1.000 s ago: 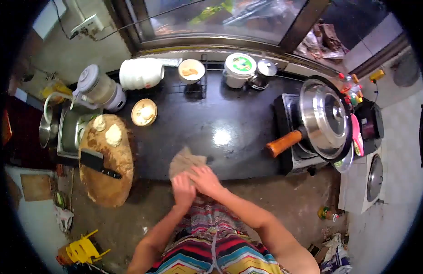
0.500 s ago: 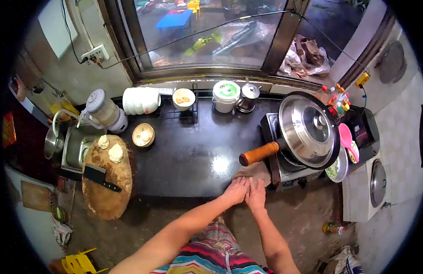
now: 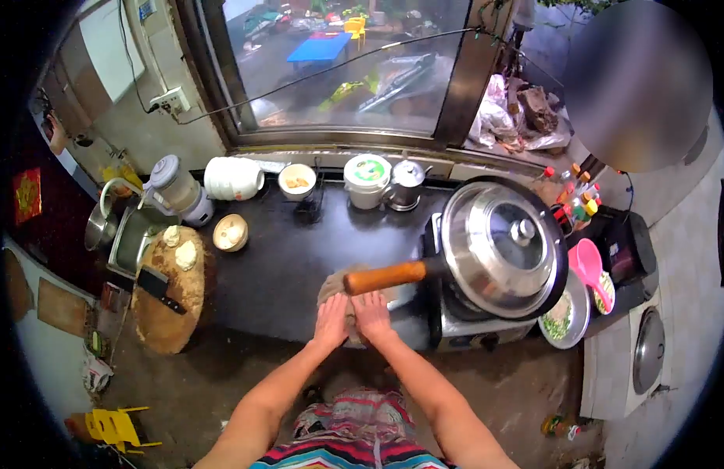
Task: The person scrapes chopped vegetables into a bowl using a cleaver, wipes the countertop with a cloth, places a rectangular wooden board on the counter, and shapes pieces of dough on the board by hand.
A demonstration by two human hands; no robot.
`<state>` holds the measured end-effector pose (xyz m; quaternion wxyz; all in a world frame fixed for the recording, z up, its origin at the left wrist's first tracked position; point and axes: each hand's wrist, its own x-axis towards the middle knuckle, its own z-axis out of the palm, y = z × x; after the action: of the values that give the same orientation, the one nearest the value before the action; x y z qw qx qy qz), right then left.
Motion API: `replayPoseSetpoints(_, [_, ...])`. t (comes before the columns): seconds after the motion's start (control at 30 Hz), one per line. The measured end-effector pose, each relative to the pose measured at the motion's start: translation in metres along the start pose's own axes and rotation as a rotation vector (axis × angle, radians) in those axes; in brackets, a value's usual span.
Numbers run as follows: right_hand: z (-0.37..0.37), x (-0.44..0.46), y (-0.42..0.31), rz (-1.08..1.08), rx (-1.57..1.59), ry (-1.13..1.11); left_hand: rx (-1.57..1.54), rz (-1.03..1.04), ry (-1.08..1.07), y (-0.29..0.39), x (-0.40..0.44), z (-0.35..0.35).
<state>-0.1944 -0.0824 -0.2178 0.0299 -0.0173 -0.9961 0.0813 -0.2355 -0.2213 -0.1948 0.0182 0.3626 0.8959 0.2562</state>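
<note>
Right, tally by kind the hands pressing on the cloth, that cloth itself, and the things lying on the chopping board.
Left hand and right hand: 2
Cloth: 1
Cleaver: 1
Pale lumps: 2
Total: 6

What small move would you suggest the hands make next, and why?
I would probably slide the cloth a little leftward along the counter. The left hand and right hand both rest on it, and in this view the wooden handle juts across it close to the right hand, so moving away might lower the chance of bumping it.
</note>
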Motion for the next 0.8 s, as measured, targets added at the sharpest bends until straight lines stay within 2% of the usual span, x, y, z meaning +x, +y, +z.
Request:
replayPoseSetpoints(0.07, [0.008, 0.008, 0.035, 0.134, -0.043, -0.125, -0.167, 0.121, 0.073, 0.009, 0.040, 0.032])
replayPoseSetpoints(0.1, [0.012, 0.007, 0.048, 0.196, -0.077, -0.142, -0.101, 0.136, 0.176, 0.024, 0.053, 0.049])
replayPoseSetpoints(0.2, [0.015, -0.005, 0.083, 0.368, -0.196, -0.193, -0.008, 0.101, -0.031, 0.052, 0.087, 0.088])
replayPoseSetpoints(0.23, [0.013, -0.013, 0.088, 0.412, -0.051, -0.151, -0.042, 0.085, -0.132, 0.064, 0.091, 0.081])
replayPoseSetpoints(0.3, [0.008, -0.035, 0.086, 0.267, -0.237, -0.118, -0.105, 0.051, -0.339, 0.090, 0.086, 0.051])
replayPoseSetpoints(0.33, [0.005, -0.044, 0.084, 0.197, -0.326, -0.092, -0.026, 0.116, -0.253, 0.090, 0.078, 0.053])
replayPoseSetpoints(0.37, [0.000, -0.052, 0.084, 0.060, -0.397, -0.185, 0.052, 0.182, -0.164, 0.089, 0.065, 0.061])
replayPoseSetpoints(0.4, [-0.001, -0.058, 0.082, 0.083, -0.345, -0.225, 0.128, 0.247, -0.075, 0.088, 0.053, 0.068])
replayPoseSetpoints(0.43, [-0.001, -0.064, 0.078, 0.107, -0.293, -0.264, 0.136, 0.236, -0.190, 0.088, 0.048, 0.071])
replayPoseSetpoints(0.47, [-0.001, -0.071, 0.072, 0.130, -0.242, -0.303, 0.137, 0.219, -0.140, 0.089, 0.033, 0.072])
replayPoseSetpoints(0.53, [0.005, -0.093, 0.056, 0.159, -0.287, -0.277, 0.132, 0.185, -0.034, 0.096, 0.003, 0.070])
replayPoseSetpoints(0.6, [0.011, -0.112, 0.034, 0.181, -0.330, -0.247, 0.106, 0.140, -0.035, 0.101, -0.026, 0.056])
replayPoseSetpoints(0.63, [0.007, -0.119, 0.023, 0.121, -0.305, -0.234, 0.061, 0.108, -0.027, 0.093, -0.049, 0.059])
replayPoseSetpoints(0.67, [-0.018, -0.120, 0.009, 0.092, -0.118, -0.322, 0.016, 0.070, -0.017, 0.084, -0.070, 0.057])
replayPoseSetpoints(0.7, [-0.057, -0.116, -0.009, 0.057, 0.067, -0.422, -0.142, -0.066, -0.024, 0.080, -0.090, 0.037])
replayPoseSetpoints(0.73, [-0.078, -0.118, -0.023, 0.017, 0.246, -0.541, -0.127, -0.222, -0.140, 0.072, -0.107, 0.021])
replayPoseSetpoints(0.77, [-0.050, -0.119, -0.024, -0.160, 0.445, -0.204, -0.329, -0.204, 0.036, 0.076, -0.127, -0.021])
replayPoseSetpoints(0.8, [-0.040, -0.116, -0.035, -0.144, 0.920, -0.264, -0.487, -0.281, 0.198, 0.050, -0.154, -0.001])
